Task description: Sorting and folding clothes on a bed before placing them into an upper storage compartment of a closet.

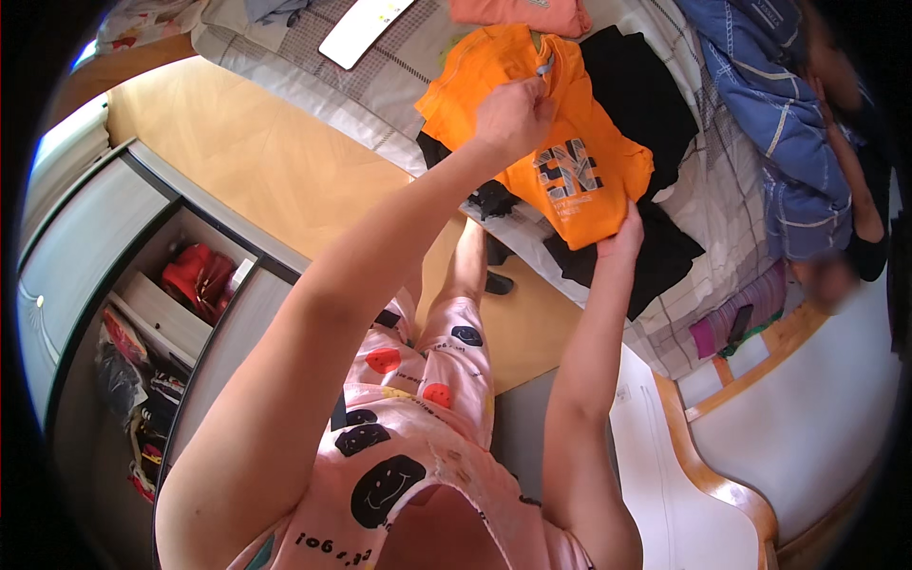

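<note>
An orange printed T-shirt (491, 71) is held up over the bed, partly gathered, its dark and grey print facing up. Near its neckline, my left hand (516, 114) is closed on the fabric. Lower down, my right hand (623, 231) grips the bottom edge of the same shirt at its right side. Black garments (634, 85) lie spread on the bed beneath and beside the shirt, and one black piece (666, 246) reaches past my right hand. Just beyond the shirt is a folded coral-coloured garment (520, 13).
A phone-like white-screened device (363, 32) lies on the checked bedsheet (734, 171). Another person (851, 164) lies at the right beside a blue quilt (776, 121). A striped pillow-like cloth (762, 306) bears a dark phone. An open wardrobe (171, 299) stands at the left.
</note>
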Demonstrator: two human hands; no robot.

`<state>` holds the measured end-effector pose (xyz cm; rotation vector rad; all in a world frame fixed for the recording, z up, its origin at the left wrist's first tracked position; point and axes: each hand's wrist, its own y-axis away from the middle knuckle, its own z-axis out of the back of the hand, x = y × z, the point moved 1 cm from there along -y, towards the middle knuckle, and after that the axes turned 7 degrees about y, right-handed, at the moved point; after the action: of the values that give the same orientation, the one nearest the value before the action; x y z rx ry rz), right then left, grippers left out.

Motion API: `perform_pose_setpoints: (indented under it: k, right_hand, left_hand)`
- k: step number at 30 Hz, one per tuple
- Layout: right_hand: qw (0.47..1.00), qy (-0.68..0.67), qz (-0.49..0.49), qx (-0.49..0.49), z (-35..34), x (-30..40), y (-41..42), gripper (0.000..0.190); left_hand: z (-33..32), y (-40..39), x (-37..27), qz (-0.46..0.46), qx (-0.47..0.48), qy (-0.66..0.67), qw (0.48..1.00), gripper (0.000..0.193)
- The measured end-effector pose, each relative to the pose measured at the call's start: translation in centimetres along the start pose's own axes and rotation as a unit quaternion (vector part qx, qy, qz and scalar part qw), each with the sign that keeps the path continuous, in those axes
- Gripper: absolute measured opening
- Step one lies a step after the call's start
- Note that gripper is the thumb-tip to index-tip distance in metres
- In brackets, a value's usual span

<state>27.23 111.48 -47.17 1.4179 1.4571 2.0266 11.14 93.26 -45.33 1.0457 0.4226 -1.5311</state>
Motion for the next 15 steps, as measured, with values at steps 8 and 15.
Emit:
perform_pose_setpoints:
  k: [8,15]
  right_hand:
    - [0.996,0.037,0.083,-0.021,0.6,1.9,-0.3,0.043]
    - [0.993,0.101,0.056,-0.038,-1.3,-2.0,1.9,0.045]
  left_hand:
    - [3.8,4.1,1.9,0.241,-0.049,0.445,0.861,0.012]
    - [3.3,8.4,8.3,0.382,-0.003,0.388,0.839,0.023]
